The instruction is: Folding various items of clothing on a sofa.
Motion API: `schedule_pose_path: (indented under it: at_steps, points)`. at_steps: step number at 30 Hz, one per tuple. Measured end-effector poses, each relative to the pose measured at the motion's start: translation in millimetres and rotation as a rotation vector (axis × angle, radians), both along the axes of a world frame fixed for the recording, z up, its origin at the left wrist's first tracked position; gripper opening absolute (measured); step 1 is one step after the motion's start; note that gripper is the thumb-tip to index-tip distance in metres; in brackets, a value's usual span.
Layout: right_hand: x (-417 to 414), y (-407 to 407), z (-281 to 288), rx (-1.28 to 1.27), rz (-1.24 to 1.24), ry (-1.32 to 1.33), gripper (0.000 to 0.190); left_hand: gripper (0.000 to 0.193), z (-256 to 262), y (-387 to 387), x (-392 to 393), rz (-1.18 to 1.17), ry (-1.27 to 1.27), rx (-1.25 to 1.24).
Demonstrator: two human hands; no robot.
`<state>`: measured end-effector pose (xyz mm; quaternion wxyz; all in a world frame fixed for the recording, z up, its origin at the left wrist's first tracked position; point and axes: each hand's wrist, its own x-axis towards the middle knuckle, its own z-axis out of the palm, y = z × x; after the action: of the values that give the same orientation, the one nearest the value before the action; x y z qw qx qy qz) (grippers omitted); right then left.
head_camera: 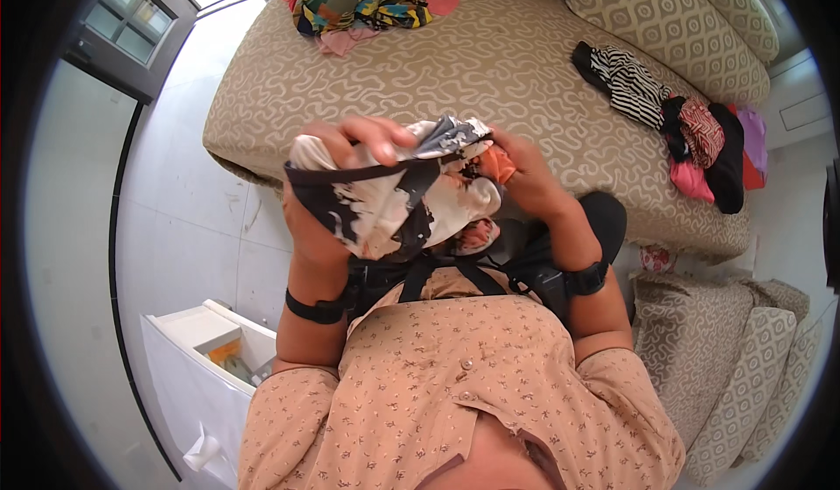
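Observation:
A patterned garment (394, 201) in grey, cream and orange, with a dark band along its edge, is held up between my two hands above my lap. My left hand (348, 145) is at its left end, the fingers over the upper edge and partly blurred; part of this hand is hidden behind the fabric. My right hand (522, 168) grips the gathered right end, where an orange part shows. A piece of similar flowered fabric (478, 235) hangs just below, near my lap; whether it is joined to the garment cannot be told.
Before me stands a sofa (420, 90) with patterned upholstery. A multicoloured cloth (361, 1) lies at its far left. Striped clothing (630, 86) and a black garment (725, 162) lie at the right. An open white drawer unit (190, 326) stands at lower left, and another sofa (689, 345) at lower right.

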<state>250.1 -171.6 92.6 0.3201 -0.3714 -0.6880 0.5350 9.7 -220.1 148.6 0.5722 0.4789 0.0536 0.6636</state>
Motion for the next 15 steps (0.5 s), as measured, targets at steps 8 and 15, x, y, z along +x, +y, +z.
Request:
schedule_pose_path:
  at_steps: [8, 15]
  points:
    - [26.1, -5.7, 44.3, 0.151, -0.107, 0.228, 0.038, 0.029, -2.1, 4.5, -27.4, 0.037, -0.058, 0.006]
    - [56.5, -11.3, 71.7, 0.229, -0.270, 0.312, 0.027, 0.032, 9.9, 17.2, -40.2, 0.315, 0.126, 0.061]
